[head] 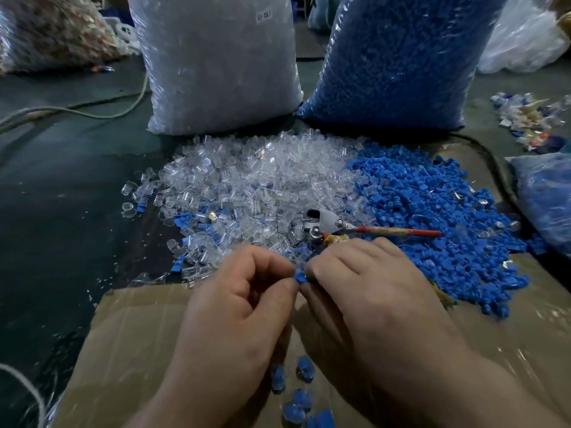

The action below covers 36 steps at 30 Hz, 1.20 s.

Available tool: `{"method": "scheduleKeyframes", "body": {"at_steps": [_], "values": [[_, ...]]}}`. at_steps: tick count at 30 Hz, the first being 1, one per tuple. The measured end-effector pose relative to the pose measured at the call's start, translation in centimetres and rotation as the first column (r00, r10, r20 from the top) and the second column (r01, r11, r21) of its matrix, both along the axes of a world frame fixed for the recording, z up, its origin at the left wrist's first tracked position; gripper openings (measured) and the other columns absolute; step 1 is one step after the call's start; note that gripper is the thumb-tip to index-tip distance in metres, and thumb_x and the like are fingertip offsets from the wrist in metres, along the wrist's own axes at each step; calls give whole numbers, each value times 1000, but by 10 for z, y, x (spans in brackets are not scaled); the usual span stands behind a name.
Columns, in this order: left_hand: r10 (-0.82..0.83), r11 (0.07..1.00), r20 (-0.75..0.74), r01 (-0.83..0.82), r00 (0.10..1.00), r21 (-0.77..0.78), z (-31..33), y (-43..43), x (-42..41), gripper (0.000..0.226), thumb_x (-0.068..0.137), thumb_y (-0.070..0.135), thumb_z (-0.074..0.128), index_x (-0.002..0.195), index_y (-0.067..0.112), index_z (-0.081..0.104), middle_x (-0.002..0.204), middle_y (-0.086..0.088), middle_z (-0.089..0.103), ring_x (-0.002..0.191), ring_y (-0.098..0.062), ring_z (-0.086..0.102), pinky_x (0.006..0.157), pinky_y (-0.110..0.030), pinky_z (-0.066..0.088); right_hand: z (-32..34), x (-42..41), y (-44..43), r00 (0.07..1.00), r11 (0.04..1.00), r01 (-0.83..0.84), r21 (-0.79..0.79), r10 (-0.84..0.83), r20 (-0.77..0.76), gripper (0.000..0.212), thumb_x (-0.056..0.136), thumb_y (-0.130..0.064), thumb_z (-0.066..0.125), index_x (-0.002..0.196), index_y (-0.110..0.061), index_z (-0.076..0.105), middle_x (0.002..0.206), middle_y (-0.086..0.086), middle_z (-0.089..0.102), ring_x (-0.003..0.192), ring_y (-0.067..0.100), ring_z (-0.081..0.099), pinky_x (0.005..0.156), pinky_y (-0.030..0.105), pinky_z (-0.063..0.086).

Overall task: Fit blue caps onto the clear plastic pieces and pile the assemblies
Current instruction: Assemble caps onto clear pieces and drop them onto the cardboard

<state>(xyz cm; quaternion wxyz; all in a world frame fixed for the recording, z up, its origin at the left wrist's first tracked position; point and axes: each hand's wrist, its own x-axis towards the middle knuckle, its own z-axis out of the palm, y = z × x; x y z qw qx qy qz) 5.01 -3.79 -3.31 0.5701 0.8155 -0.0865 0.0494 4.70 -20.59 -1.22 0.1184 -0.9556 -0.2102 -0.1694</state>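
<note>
Pinching one blue cap between curled fingertips, the left hand and right hand meet above a cardboard sheet. Capped assemblies lie beneath the wrists, with the clear pieces and blue cap heap beyond.

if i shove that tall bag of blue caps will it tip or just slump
Probably heavy: the bag of blue caps is packed full and stands tall. It would likely slump rather than tip, since its base spreads wide. Its glossy film may be slippery.
</note>
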Motion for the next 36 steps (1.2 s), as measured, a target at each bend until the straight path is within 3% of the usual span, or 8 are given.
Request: {"method": "scheduleKeyframes", "body": {"at_steps": [10, 13, 16, 18, 20, 23, 29, 36], "values": [[-74, 996, -33, 75, 997, 45, 0, 5, 8, 43, 85, 64, 45, 72, 25, 55, 55, 10, 53, 51, -2, 49, 47, -16, 38, 0, -5, 4, 991, 989, -129, 69, 127, 36, 30, 99, -29, 41, 82, -13, 61, 78, 2, 58, 71, 23, 52, 68, 39, 43], [-135, 990, -40, 134, 990, -33, 1, 6, 6, 42, 85, 68, 52, 72, 29, 58, 53, 15, 50, 50, 2, 45, 46, -14, 36, 3, -10, 6, 986, 979, -83, 189, 108, -129, 29, 96, -35, 42, 72, -20, 49, 68, -8, 47, 64, 14, 45, 60, 34, 39], [-187, 980, 85, 192, 979, -50, 3, 6, 1, 41, 82, 75, 55, 84, 34, 62, 59, 6, 57, 50, 2, 46, 44, -17, 38, 14, -15, 8, 760, 737, 238, 632, 264, -594, 32, 82, -43, 46, 65, -16, 49, 55, -7, 48, 52, 9, 44, 49, 32, 35], [-267, 958, 135, 278, 954, -68, 6, 6, 0, 37, 85, 72, 57, 89, 36, 62, 69, -1, 62, 51, -2, 52, 44, -19, 41, 21, -14, 3, 555, 547, 450, 705, 447, -701, 27, 77, -35, 48, 56, -18, 52, 48, -3, 47, 45, 13, 40, 43, 27, 32], [-309, 951, 143, 310, 940, 22, 8, 11, 2, 29, 85, 64, 62, 90, 35, 63, 75, 1, 65, 55, -8, 58, 46, -24, 46, 20, -12, -4, 618, 677, 366, 638, 336, -711, 33, 84, -34, 50, 55, -18, 48, 47, -4, 45, 44, 12, 39, 42, 30, 32], [-343, 908, 118, 296, 932, 298, 8, 21, 8, 13, 79, 48, 63, 81, 34, 62, 74, 11, 66, 62, -9, 63, 51, -15, 45, 11, -9, -10, 898, 950, 169, 261, -39, -437, 39, 90, -48, 44, 64, -18, 45, 56, -6, 50, 52, 8, 46, 50, 34, 41], [-399, 743, 12, 316, 917, 590, 6, 28, 13, 21, 73, 54, 55, 74, 33, 58, 72, 18, 61, 64, -4, 60, 51, -25, 48, -4, -9, -2, 929, 992, 127, 9, -116, -352, 31, 88, -64, 39, 94, -34, 32, 88, -10, 55, 76, 20, 57, 62, 39, 46], [-111, 804, 84, 39, 990, 594, 0, 30, 16, 24, 76, 63, 56, 89, 43, 55, 83, 29, 63, 68, 4, 60, 50, -20, 45, -14, -1, 2, 952, 981, 184, -63, -194, -238, 45, 88, -68, 40, 116, -34, 33, 100, -11, 58, 78, 22, 61, 53, 34, 41]]}}
